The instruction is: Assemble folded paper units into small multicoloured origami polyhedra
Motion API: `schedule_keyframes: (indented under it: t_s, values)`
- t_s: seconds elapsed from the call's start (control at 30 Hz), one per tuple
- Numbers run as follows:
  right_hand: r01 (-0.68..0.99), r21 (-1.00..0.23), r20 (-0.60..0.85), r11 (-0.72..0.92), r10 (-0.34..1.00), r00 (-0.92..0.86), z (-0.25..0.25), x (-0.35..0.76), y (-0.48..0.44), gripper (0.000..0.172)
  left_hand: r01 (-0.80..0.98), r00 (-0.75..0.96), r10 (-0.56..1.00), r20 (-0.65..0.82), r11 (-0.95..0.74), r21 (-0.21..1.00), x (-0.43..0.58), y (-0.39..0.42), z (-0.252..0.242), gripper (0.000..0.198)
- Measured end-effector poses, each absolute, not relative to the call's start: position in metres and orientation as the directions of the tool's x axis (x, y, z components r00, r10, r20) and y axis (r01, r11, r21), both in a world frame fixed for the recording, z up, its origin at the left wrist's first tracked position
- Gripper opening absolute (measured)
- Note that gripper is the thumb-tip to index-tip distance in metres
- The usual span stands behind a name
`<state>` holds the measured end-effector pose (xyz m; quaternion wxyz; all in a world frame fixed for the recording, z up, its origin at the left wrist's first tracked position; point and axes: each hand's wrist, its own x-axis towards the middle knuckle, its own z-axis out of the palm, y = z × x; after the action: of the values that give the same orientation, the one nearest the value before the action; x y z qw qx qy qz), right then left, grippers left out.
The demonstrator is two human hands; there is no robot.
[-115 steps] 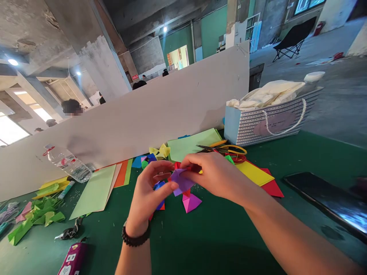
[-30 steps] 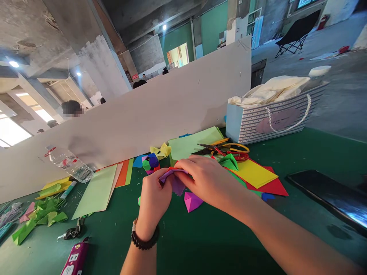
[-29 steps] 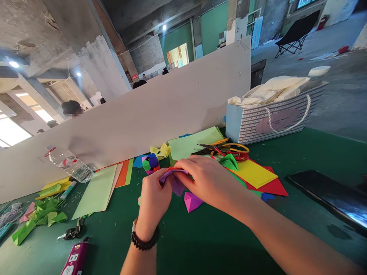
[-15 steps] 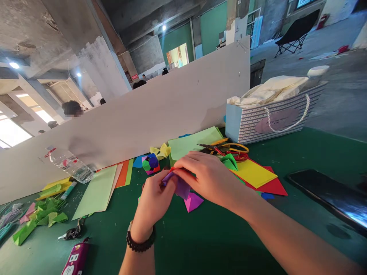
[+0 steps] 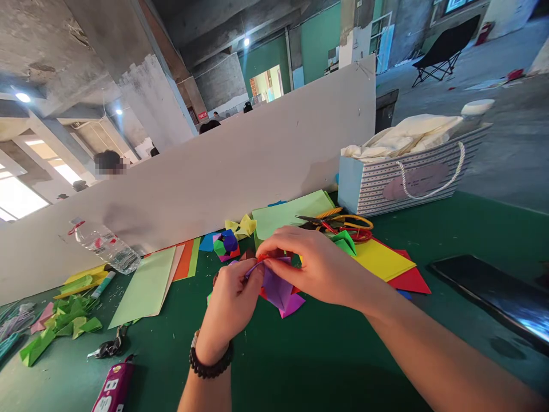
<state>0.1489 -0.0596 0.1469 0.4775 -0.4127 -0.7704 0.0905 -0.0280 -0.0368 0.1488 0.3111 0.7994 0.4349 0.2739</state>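
Both hands meet over a folded paper model (image 5: 278,286) with purple, red and magenta faces. My left hand (image 5: 235,297), a dark bead bracelet on its wrist, pinches the purple edge between thumb and fingers. At the top of the model, my right hand (image 5: 311,263) has its thumb and fingertips closed on a small red part. The fingers hide much of the model's upper side. Just behind lie a multicoloured paper ball (image 5: 225,245) and a yellow folded paper piece (image 5: 241,226). A green folded piece (image 5: 343,243) sits beyond my right wrist.
Scissors (image 5: 351,224) rest near yellow sheets (image 5: 384,260). A striped gift bag (image 5: 407,180) stands at back right, a phone (image 5: 493,294) in front of it. Pale green paper (image 5: 143,286), a water bottle (image 5: 105,246) and paper scraps (image 5: 60,326) are leftward. A white partition (image 5: 240,166) runs behind.
My right hand's fingers have curled and lifted a little around the red tip. More of the purple face and red edges now show below the fingers.
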Motion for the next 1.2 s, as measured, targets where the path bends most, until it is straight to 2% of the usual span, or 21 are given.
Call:
schedule_keyframes:
  t_s: [0.17, 0.33, 0.43, 0.53, 0.63, 0.77, 0.9, 1.03, 1.2]
  values:
    - [0.500, -0.510, 0.687, 0.699, 0.682, -0.253, 0.147, 0.154, -0.059, 0.017, 0.480, 0.492, 0.860, 0.135, -0.398, 0.781, -0.029, -0.038, 0.148, 0.032]
    - [0.532, -0.373, 0.719, 0.760, 0.599, -0.352, 0.143, 0.156, -0.058, 0.019, 0.481, 0.542, 0.830, 0.132, -0.435, 0.761, -0.027, -0.037, 0.147, 0.032]
    - [0.513, -0.421, 0.694, 0.748, 0.630, -0.350, 0.145, 0.161, -0.061, 0.017, 0.524, 0.569, 0.790, 0.227, -0.562, 0.640, -0.027, -0.038, 0.150, 0.032]
    - [0.428, -0.614, 0.575, 0.664, 0.747, -0.333, 0.149, 0.167, -0.064, 0.016, 0.497, 0.667, 0.669, 0.329, -0.728, 0.473, -0.030, -0.040, 0.154, 0.027]
    - [0.426, -0.751, 0.421, 0.504, 0.863, -0.279, 0.150, 0.170, -0.064, 0.024, 0.458, 0.738, 0.570, 0.361, -0.816, 0.352, -0.032, -0.042, 0.154, 0.027]
    - [0.518, -0.758, 0.318, 0.395, 0.919, -0.235, 0.145, 0.169, -0.063, 0.022, 0.472, 0.775, 0.513, 0.369, -0.858, 0.202, -0.033, -0.041, 0.150, 0.030]
    - [0.618, -0.709, 0.273, 0.341, 0.940, -0.205, 0.143, 0.169, -0.065, 0.019, 0.474, 0.812, 0.485, 0.324, -0.873, 0.119, -0.031, -0.038, 0.144, 0.029]
    - [0.651, -0.674, 0.280, 0.351, 0.936, -0.215, 0.142, 0.169, -0.067, 0.014, 0.449, 0.822, 0.466, 0.328, -0.884, 0.131, -0.028, -0.033, 0.136, 0.023]
    - [0.712, -0.545, 0.414, 0.443, 0.880, -0.232, 0.139, 0.163, -0.069, 0.010, 0.419, 0.770, 0.484, 0.415, -0.875, 0.243, -0.026, -0.029, 0.131, 0.020]
